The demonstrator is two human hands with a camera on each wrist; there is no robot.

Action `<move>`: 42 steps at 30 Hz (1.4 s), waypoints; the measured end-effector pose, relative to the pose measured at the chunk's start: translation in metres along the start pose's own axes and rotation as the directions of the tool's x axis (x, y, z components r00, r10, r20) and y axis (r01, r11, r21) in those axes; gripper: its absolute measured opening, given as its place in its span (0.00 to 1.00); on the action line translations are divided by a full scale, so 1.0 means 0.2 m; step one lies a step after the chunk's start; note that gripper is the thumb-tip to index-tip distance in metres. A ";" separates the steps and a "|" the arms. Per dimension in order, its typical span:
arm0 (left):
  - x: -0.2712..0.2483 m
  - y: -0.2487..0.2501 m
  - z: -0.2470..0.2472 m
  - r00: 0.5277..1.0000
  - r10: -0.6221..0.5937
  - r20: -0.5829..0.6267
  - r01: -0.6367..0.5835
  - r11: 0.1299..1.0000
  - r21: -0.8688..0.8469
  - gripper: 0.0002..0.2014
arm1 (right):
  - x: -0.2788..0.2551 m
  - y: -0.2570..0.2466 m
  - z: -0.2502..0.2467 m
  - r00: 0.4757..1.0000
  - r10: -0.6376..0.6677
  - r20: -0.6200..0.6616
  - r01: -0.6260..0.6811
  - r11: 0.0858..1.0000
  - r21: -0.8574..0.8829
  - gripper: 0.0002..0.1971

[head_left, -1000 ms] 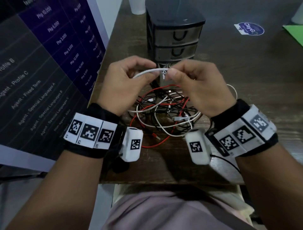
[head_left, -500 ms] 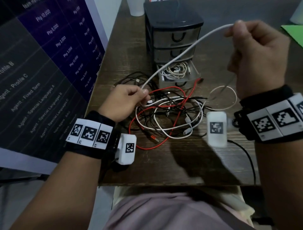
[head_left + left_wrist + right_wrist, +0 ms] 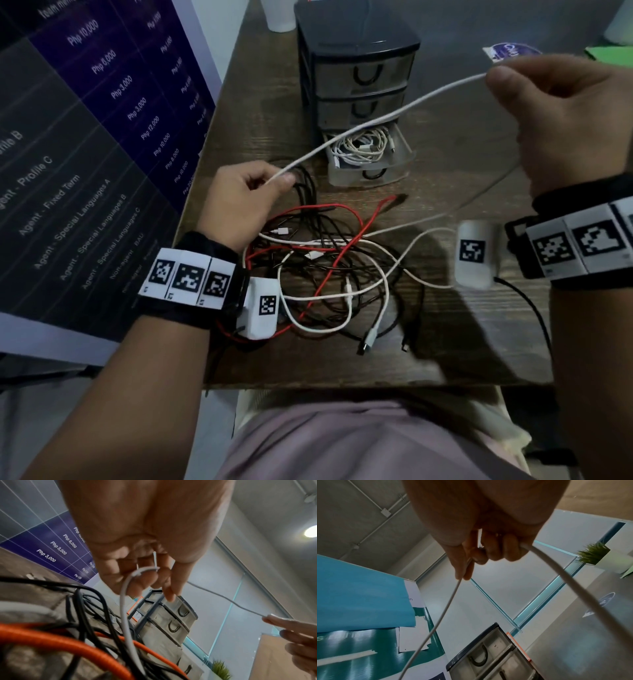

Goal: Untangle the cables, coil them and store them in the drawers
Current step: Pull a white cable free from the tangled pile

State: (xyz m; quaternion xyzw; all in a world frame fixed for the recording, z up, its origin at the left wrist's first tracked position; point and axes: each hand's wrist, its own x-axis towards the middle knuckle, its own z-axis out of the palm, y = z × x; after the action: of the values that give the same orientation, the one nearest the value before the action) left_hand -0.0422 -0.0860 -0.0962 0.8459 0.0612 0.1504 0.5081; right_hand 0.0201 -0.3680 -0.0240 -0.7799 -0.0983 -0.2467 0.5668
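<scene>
A white cable (image 3: 376, 120) runs taut between my two hands above the table. My left hand (image 3: 246, 195) pinches one end low at the left, its fingers curled round the cable (image 3: 137, 573). My right hand (image 3: 548, 113) grips the cable high at the right, where the cable (image 3: 447, 604) passes between thumb and fingers and trails down. Under the hands lies a tangle of red, black and white cables (image 3: 329, 274). A small dark drawer unit (image 3: 356, 68) stands behind; its bottom drawer (image 3: 370, 154) is pulled out and holds coiled white cables.
A purple printed banner (image 3: 85, 154) stands along the table's left edge. A white cup (image 3: 277, 13) sits behind the drawers, a round sticker (image 3: 510, 51) and green sheet (image 3: 613, 54) at the far right. The wooden table's near edge (image 3: 342, 382) is close to my lap.
My hands pulled apart from a close pinch in front of the drawers. The right hand rose to the upper right and drew the white cable out; the left dropped to the tangle.
</scene>
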 end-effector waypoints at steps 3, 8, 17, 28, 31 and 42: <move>0.00 0.00 0.00 0.998 -0.053 0.023 0.053 0.999 0.007 0.07 | 0.02 0.02 -0.01 1.000 -0.016 0.012 0.017 0.996 -0.089 0.03; 0.00 0.10 0.02 0.998 0.003 0.058 0.000 0.999 -0.042 0.08 | 0.01 -0.01 0.04 0.993 0.016 0.113 0.021 0.945 -0.326 0.17; -0.01 0.14 0.09 0.975 0.033 0.218 -0.044 0.998 0.049 0.09 | -0.09 -0.15 0.13 0.969 -0.150 0.198 0.223 0.879 -0.421 0.41; -0.01 0.25 0.14 0.953 0.218 0.210 -0.195 0.973 -0.122 0.13 | -0.24 -0.16 0.36 0.741 -0.257 0.620 0.333 0.943 -0.007 0.24; -0.03 0.22 0.12 0.956 0.247 0.157 -0.222 0.962 -0.160 0.09 | -0.20 -0.16 0.34 0.701 -0.059 0.711 0.279 0.940 -0.197 0.21; -0.04 0.12 0.13 0.905 -0.156 0.396 -0.012 0.920 0.391 0.18 | -0.03 -0.15 0.21 0.860 -0.019 0.510 0.228 0.908 -0.350 0.14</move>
State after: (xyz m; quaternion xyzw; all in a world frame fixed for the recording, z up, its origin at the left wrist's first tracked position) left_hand -0.0435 -0.1211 -0.0886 0.9383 0.0107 -0.0690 0.3387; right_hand 0.0131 -0.3186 -0.0108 -0.9073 -0.2389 -0.0898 0.3342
